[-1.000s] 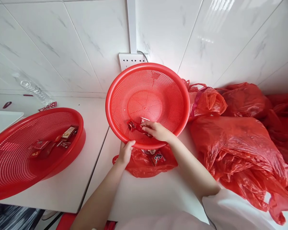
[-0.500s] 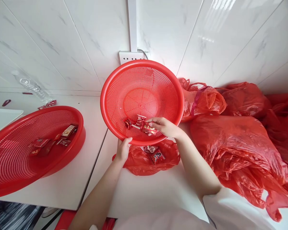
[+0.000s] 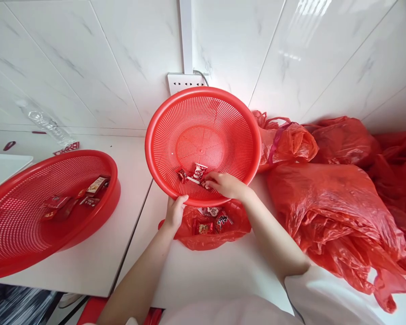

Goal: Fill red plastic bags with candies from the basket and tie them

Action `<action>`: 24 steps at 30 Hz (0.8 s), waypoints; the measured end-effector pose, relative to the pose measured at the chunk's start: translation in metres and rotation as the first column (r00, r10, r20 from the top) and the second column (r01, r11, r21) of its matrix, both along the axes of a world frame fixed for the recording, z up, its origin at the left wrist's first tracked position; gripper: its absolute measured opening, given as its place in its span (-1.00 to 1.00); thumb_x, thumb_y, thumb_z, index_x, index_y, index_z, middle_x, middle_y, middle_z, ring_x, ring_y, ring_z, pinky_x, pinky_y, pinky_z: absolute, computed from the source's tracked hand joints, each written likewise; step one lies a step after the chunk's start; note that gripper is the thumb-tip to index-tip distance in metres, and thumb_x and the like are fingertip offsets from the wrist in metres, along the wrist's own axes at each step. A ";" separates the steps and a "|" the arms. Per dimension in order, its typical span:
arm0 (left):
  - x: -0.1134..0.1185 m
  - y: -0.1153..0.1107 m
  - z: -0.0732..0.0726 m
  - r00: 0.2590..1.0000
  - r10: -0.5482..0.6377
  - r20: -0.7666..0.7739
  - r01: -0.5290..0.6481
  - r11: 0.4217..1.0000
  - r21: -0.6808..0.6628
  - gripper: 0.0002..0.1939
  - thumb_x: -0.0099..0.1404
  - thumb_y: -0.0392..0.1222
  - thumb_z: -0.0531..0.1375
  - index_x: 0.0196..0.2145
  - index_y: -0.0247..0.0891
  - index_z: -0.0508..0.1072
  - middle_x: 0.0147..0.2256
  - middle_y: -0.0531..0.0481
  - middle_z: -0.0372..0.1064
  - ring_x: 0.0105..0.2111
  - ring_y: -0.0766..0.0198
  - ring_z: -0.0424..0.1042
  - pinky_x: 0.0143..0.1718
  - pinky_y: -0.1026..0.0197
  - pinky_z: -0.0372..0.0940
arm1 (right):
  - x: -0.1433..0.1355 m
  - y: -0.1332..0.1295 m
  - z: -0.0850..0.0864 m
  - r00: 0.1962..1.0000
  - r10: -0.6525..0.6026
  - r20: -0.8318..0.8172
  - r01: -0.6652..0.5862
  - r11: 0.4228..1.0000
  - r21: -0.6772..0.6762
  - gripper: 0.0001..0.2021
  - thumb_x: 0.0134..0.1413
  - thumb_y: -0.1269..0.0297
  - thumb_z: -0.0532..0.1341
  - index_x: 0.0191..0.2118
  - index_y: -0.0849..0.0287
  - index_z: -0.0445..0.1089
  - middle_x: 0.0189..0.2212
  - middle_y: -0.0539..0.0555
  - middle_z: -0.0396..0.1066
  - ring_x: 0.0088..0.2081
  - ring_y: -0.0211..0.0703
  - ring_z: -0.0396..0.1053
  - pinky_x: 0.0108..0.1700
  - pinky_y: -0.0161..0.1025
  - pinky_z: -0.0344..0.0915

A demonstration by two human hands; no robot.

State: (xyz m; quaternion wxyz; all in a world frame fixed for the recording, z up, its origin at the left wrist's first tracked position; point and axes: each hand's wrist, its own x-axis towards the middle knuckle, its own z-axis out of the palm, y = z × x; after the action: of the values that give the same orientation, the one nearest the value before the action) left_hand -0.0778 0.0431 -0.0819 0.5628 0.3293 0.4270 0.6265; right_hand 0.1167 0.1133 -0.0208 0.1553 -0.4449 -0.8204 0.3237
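My left hand (image 3: 176, 211) is closed on the near rim of a red perforated basket (image 3: 203, 92), thumb over the edge. The basket leans towards me, with a few small wrapped packets low inside. Among them my right hand (image 3: 226, 185) has its fingertips pinched on a small dark red packet (image 3: 206, 183). Beside it lie a red-and-white packet (image 3: 199, 170) and a small red one (image 3: 182, 175). Below the basket, an open red plastic bag (image 3: 196, 243) holds several packets, one of them red with gold (image 3: 204, 228).
A second red basket (image 3: 113, 180) with several packets stands at the left. Full red plastic bags (image 3: 334, 198) line the right side. Against the tiled wall are a power strip (image 3: 187, 81) and a clear bottle (image 3: 49, 126). A white tray (image 3: 6, 167) is at the far left.
The red-and-gold packet has left my right hand, whose fingers are now on a smaller packet. A red-and-gold packet now shows in the bag. The basket has shifted slightly right.
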 end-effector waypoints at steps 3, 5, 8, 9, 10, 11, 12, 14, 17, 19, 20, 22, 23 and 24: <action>0.000 0.001 0.000 1.000 -0.023 0.005 0.023 1.000 0.020 -0.51 0.15 -0.25 0.21 0.06 -0.17 0.35 -0.05 -0.06 0.45 0.00 0.02 0.42 -0.04 0.02 0.34 | -0.004 -0.002 -0.002 0.987 0.110 0.119 -0.108 0.994 -0.022 -0.70 0.20 0.10 0.16 -0.09 0.19 0.45 -0.17 0.16 0.49 -0.18 -0.08 0.42 -0.13 -0.23 0.25; -0.001 0.002 0.001 1.000 -0.018 0.013 0.017 1.000 0.025 -0.52 0.16 -0.26 0.20 0.07 -0.18 0.35 -0.03 -0.07 0.44 0.01 0.01 0.41 -0.04 0.01 0.34 | -0.003 -0.004 0.000 0.982 0.175 0.077 -0.172 0.984 -0.038 -0.67 0.17 0.07 0.18 -0.06 0.17 0.44 -0.15 0.15 0.47 -0.16 -0.08 0.41 -0.12 -0.23 0.24; -0.003 0.004 0.003 0.998 -0.028 0.057 0.024 0.998 0.066 -0.52 0.18 -0.29 0.18 0.08 -0.18 0.34 -0.03 -0.08 0.44 0.02 0.02 0.40 -0.03 0.02 0.33 | 0.000 -0.006 0.006 0.977 0.215 -0.015 -0.215 0.977 -0.010 -0.68 0.15 0.07 0.20 -0.06 0.14 0.43 -0.14 0.11 0.45 -0.15 -0.10 0.39 -0.10 -0.23 0.24; -0.003 0.005 0.003 0.997 -0.037 0.070 0.032 0.996 0.078 -0.52 0.18 -0.30 0.17 0.09 -0.18 0.34 -0.03 -0.07 0.44 0.03 0.02 0.40 -0.03 0.02 0.33 | 0.001 -0.006 0.007 0.976 0.216 -0.032 -0.216 0.976 -0.004 -0.67 0.13 0.04 0.21 -0.08 0.14 0.42 -0.14 0.11 0.45 -0.16 -0.10 0.38 -0.11 -0.22 0.25; -0.003 0.005 0.004 0.996 -0.047 0.080 0.039 0.995 0.088 -0.52 0.18 -0.31 0.17 0.08 -0.17 0.34 -0.03 -0.07 0.44 0.03 0.03 0.40 -0.03 0.02 0.33 | 0.001 -0.007 0.008 0.976 0.214 -0.037 -0.214 0.977 -0.008 -0.64 0.09 0.00 0.23 -0.10 0.15 0.41 -0.15 0.11 0.44 -0.18 -0.10 0.38 -0.14 -0.22 0.26; -0.003 0.005 0.003 0.995 -0.053 0.085 0.045 0.995 0.093 -0.52 0.18 -0.31 0.17 0.08 -0.17 0.35 -0.03 -0.07 0.44 0.02 0.03 0.40 -0.04 0.03 0.33 | 0.002 -0.007 0.009 0.977 0.210 -0.031 -0.211 0.977 -0.023 -0.59 0.03 -0.04 0.27 -0.11 0.16 0.40 -0.18 0.11 0.44 -0.22 -0.10 0.38 -0.18 -0.22 0.26; -0.003 0.004 0.003 0.995 -0.058 0.086 0.050 0.994 0.094 -0.53 0.18 -0.32 0.17 0.08 -0.17 0.35 -0.03 -0.07 0.44 0.02 0.03 0.40 -0.04 0.03 0.34 | 0.002 -0.007 0.009 0.978 0.208 -0.024 -0.209 0.977 -0.047 -0.54 -0.04 -0.07 0.31 -0.12 0.16 0.39 -0.22 0.10 0.45 -0.26 -0.10 0.38 -0.22 -0.22 0.27; -0.003 0.003 0.001 0.996 -0.058 0.073 0.052 0.995 0.083 -0.52 0.18 -0.32 0.18 0.07 -0.17 0.36 -0.03 -0.06 0.44 0.01 0.04 0.41 -0.04 0.03 0.34 | 0.001 -0.008 0.009 0.975 0.218 -0.043 -0.221 0.970 -0.104 -0.48 -0.15 -0.04 0.38 -0.12 0.17 0.36 -0.27 0.08 0.46 -0.30 -0.12 0.39 -0.26 -0.24 0.28; -0.004 0.003 -0.002 0.999 -0.034 0.036 0.032 0.999 0.041 -0.51 0.16 -0.32 0.20 0.07 -0.15 0.36 -0.05 -0.04 0.46 -0.01 0.04 0.43 -0.06 0.04 0.34 | 0.001 -0.009 0.011 0.952 0.208 -0.226 -0.255 0.945 -0.205 -0.60 -0.02 0.06 0.33 -0.10 0.18 0.36 -0.27 0.07 0.47 -0.28 -0.16 0.42 -0.21 -0.24 0.33; -0.004 0.003 -0.001 0.999 -0.040 0.036 0.039 0.998 0.041 -0.51 0.15 -0.31 0.20 0.07 -0.15 0.37 -0.04 -0.04 0.46 -0.02 0.04 0.43 -0.05 0.04 0.34 | 0.003 -0.010 0.016 0.904 0.180 -0.388 -0.308 0.903 -0.299 -0.68 0.11 0.07 0.23 -0.13 0.21 0.37 -0.29 0.07 0.47 -0.27 -0.18 0.44 -0.20 -0.23 0.37; -0.003 0.003 0.001 0.998 -0.052 0.045 0.049 0.997 0.051 -0.51 0.15 -0.31 0.20 0.06 -0.16 0.37 -0.03 -0.05 0.46 -0.01 0.04 0.43 -0.05 0.04 0.34 | 0.004 -0.011 0.019 0.877 0.168 -0.451 -0.339 0.880 -0.332 -0.69 0.15 0.06 0.20 -0.15 0.22 0.38 -0.29 0.07 0.47 -0.28 -0.18 0.45 -0.20 -0.22 0.39; -0.003 0.003 0.005 0.994 -0.075 0.073 0.069 0.995 0.075 -0.51 0.15 -0.31 0.18 0.07 -0.18 0.37 -0.01 -0.07 0.45 0.00 0.03 0.42 -0.04 0.03 0.34 | 0.008 -0.013 0.028 0.836 0.190 -0.515 -0.404 0.849 -0.341 -0.66 0.20 0.03 0.15 -0.15 0.23 0.42 -0.26 0.08 0.48 -0.23 -0.17 0.45 -0.13 -0.19 0.40; -0.002 0.004 0.007 0.993 -0.079 0.086 0.072 0.994 0.083 -0.51 0.15 -0.31 0.18 0.07 -0.18 0.37 -0.01 -0.08 0.44 0.01 0.02 0.42 -0.03 0.02 0.34 | 0.009 -0.014 0.031 0.828 0.217 -0.517 -0.422 0.848 -0.320 -0.64 0.23 0.02 0.11 -0.15 0.22 0.44 -0.21 0.09 0.49 -0.17 -0.17 0.45 -0.05 -0.18 0.37; -0.002 0.004 0.009 0.993 -0.077 0.094 0.069 0.994 0.085 -0.50 0.15 -0.31 0.17 0.08 -0.19 0.36 -0.02 -0.09 0.44 0.01 0.01 0.42 -0.03 0.01 0.34 | 0.011 -0.015 0.034 0.828 0.239 -0.508 -0.424 0.859 -0.287 -0.62 0.26 0.01 0.07 -0.13 0.21 0.46 -0.16 0.09 0.49 -0.10 -0.17 0.43 0.04 -0.17 0.32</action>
State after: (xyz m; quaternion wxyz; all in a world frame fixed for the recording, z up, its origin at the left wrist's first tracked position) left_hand -0.0800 0.0469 -0.0727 0.5917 0.3364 0.3609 0.6376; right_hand 0.1281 0.0984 0.0135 0.1919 -0.2258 -0.7459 0.5966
